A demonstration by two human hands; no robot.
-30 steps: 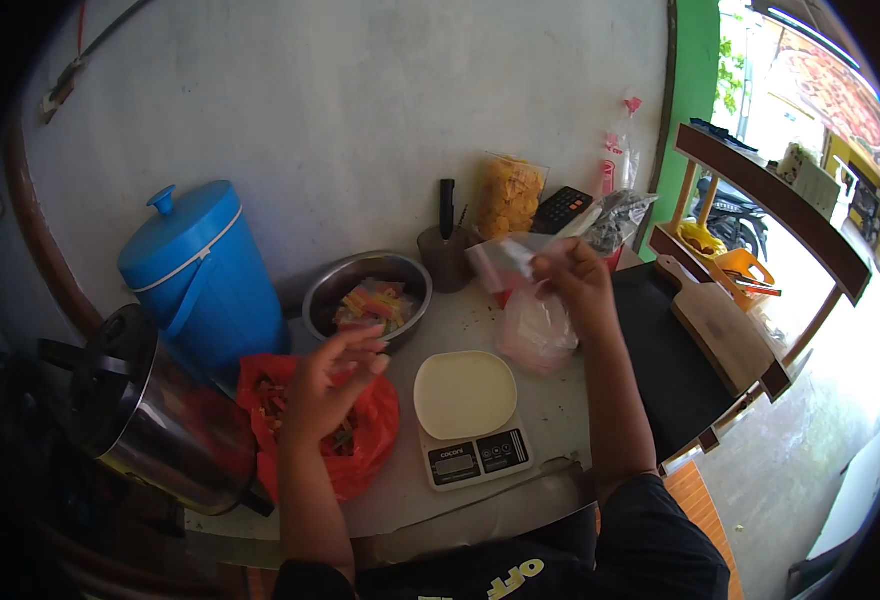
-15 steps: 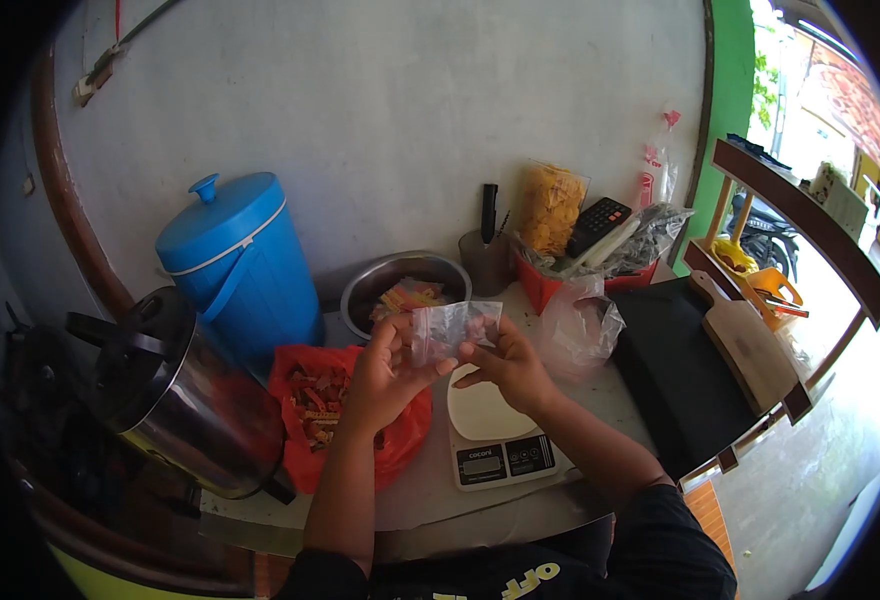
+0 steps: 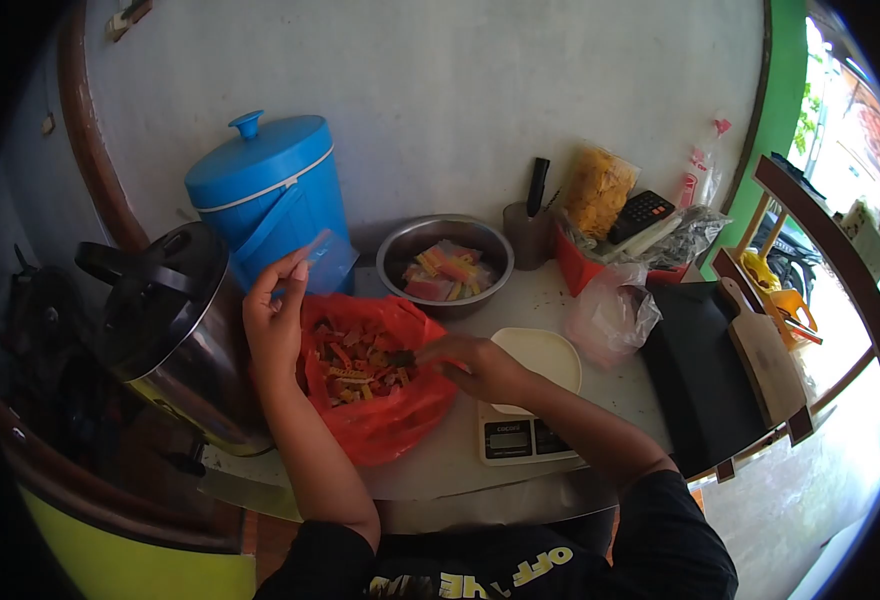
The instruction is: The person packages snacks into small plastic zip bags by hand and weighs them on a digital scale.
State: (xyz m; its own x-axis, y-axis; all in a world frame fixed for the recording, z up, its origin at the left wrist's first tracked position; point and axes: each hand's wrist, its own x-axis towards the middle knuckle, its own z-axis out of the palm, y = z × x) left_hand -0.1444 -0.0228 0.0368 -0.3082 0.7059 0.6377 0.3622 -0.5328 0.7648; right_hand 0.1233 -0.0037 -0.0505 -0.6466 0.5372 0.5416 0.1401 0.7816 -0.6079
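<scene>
My left hand [image 3: 278, 310] is raised above the left side of the red plastic bag, pinching a small clear plastic bag [image 3: 330, 262] by its edge. The red plastic bag [image 3: 415, 420] stands with its mouth wide, full of small red and yellow wrapped pieces [image 3: 355, 365]. Over its right rim reaches my right hand [image 3: 475, 368], fingers stretched toward the pieces, with nothing visible in them. Beneath my right wrist is a white kitchen scale [image 3: 535, 350]. A steel bowl [image 3: 390, 285] behind holds filled clear packets [image 3: 450, 272].
On the left stand a steel pot [image 3: 200, 350] and a blue lidded jug [image 3: 280, 195]. At the back right, a red basket [image 3: 580, 262] holds a snack bag [image 3: 600, 190] and calculator [image 3: 642, 215]. A crumpled clear bag [image 3: 615, 315] and cutting board [image 3: 760, 350] lie to the right.
My hands have parted. The left carried the small clear bag left and up, while the right moved down to the red bag's mouth. The camera view has shifted left.
</scene>
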